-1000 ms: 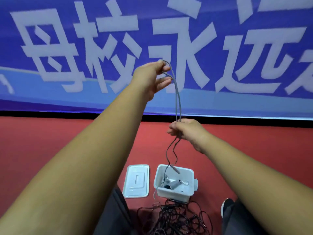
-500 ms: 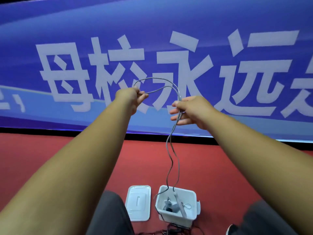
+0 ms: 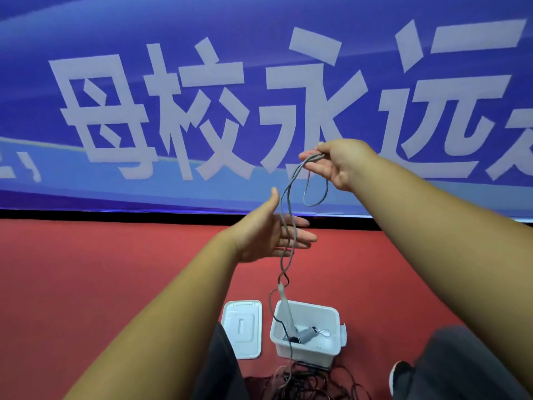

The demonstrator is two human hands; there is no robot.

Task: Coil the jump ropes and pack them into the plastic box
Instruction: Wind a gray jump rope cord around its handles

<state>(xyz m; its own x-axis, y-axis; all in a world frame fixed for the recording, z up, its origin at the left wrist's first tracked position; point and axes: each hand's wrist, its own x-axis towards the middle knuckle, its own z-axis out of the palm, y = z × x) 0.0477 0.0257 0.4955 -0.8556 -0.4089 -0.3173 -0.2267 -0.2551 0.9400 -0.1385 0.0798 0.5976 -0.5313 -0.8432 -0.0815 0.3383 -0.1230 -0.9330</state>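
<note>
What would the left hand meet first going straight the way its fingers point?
The rope. The left hand is open, fingers pointing right, and the strands hanging from the right hand cross them in the picture. Depth is unclear, so I can't tell contact. Past the rope the way looks free.

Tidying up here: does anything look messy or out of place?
Yes. A tangle of dark ropes lies uncoiled on the floor in front of the box. The grey rope in the right hand hangs down to the box, only partly coiled.
</note>
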